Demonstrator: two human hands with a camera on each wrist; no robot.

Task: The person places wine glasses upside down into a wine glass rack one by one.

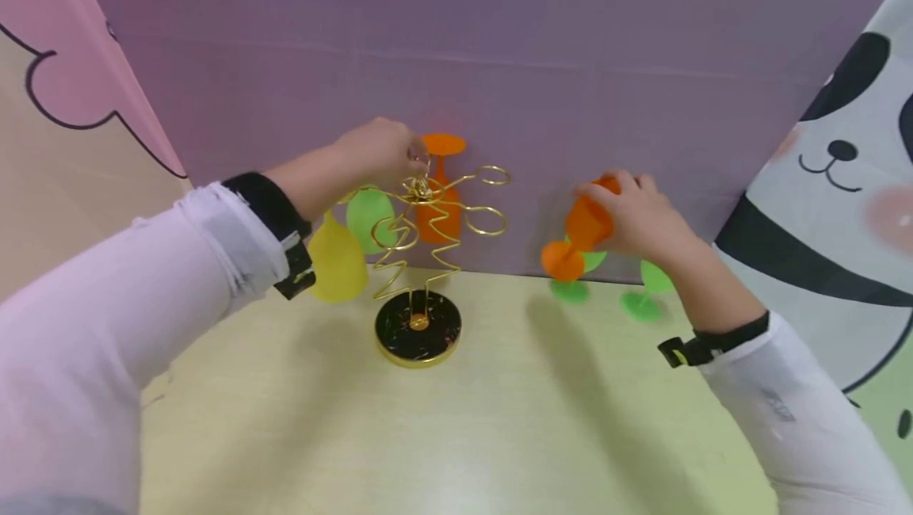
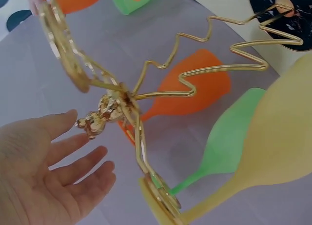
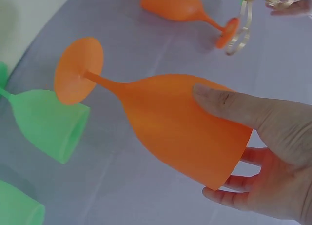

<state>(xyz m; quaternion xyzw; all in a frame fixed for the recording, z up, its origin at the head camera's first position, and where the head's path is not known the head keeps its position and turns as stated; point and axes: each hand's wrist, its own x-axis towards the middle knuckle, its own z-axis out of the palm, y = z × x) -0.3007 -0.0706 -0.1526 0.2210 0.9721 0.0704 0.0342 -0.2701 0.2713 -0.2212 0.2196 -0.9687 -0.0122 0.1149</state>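
Note:
My left hand point(image 1: 381, 150) pinches the knob point(image 2: 95, 122) on top of a gold wire glass stand point(image 1: 445, 210), thumb and index finger at its tip. Upside down on the stand's rings hang a yellow goblet point(image 1: 335, 261), a green goblet point(image 1: 367, 218) and an orange goblet point(image 1: 440, 222). To the right, my right hand point(image 1: 642, 218) grips another orange goblet point(image 3: 180, 122) by its bowl near the rim. That goblet is tilted, its foot point(image 1: 562, 261) pointing down and left, above the table. Other wire rings point(image 1: 487, 220) extend toward the right hand.
Two green goblets stand upright on the pale table point(image 1: 499, 404), one point(image 1: 569, 291) partly behind the held goblet, the other point(image 1: 640, 307) behind the right forearm. The stand's round black base point(image 1: 388, 321) rests on the table. A purple-grey backdrop point(image 1: 535, 119) rises directly behind everything.

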